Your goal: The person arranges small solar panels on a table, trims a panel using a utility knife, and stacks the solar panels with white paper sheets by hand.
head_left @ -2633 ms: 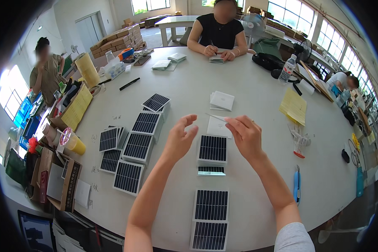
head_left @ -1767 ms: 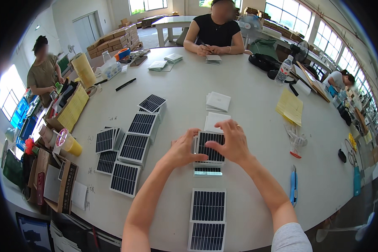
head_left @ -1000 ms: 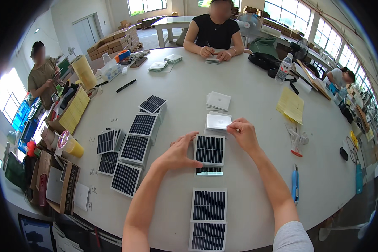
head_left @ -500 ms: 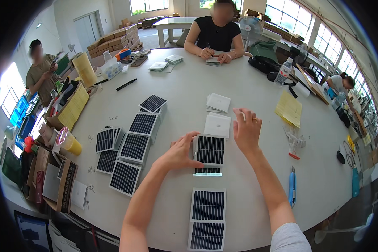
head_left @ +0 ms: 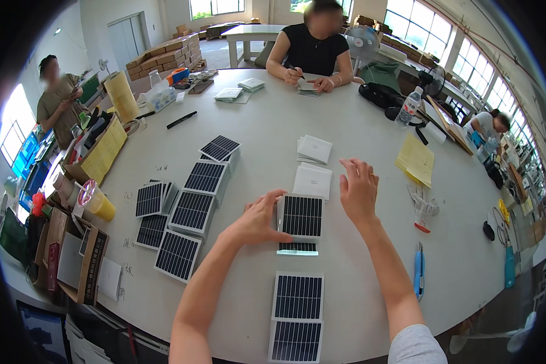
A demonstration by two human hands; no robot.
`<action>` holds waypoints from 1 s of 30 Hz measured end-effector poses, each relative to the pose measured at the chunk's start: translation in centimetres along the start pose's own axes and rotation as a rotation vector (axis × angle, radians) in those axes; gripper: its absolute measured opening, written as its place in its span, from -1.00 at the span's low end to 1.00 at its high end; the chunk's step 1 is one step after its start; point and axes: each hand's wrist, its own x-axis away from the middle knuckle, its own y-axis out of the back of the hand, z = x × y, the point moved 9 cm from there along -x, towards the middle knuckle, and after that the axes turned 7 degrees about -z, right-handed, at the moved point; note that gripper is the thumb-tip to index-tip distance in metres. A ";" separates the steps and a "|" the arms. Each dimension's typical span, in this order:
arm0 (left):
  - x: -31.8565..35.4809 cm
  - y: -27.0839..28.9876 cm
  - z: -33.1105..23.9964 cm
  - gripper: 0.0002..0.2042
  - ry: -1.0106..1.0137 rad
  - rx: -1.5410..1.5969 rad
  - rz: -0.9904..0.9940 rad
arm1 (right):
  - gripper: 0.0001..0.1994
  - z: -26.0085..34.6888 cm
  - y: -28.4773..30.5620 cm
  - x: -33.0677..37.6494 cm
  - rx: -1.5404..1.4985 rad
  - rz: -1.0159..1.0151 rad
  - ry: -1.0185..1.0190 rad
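My left hand spans the left side of a small stack of solar panels, its thumb at the near corner and its fingers at the far one. Just below that stack, another panel is partly hidden, with a pale shiny strip along its near edge. To the right of the stack, my right hand holds nothing, its fingers loosely curved and apart. White square cards lie beyond the stack. Nearer to me, two panels rest in a column.
Rows of stacked panels stand to the left. On the right are a blue utility knife, a yellow notepad and a water bottle. A yellow drink cup stands far left. Across the table, a person holds a pen over cards.
The whole view has shifted slightly. My left hand keeps its place at the stack, while my right hand has drifted a little to the right.
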 end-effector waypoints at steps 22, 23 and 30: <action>0.1 0.0 -0.2 -0.02 0.011 0.006 0.019 | -0.84 1.4 -1.2 0.0 -0.152 0.023 -0.060; 0.1 0.0 -0.1 -0.02 0.007 0.009 0.018 | -0.88 0.5 -0.9 -0.2 -0.125 0.006 -0.075; 0.0 0.1 -0.1 0.07 0.025 -0.004 0.022 | -0.82 0.7 -4.3 2.2 -0.921 0.623 -0.524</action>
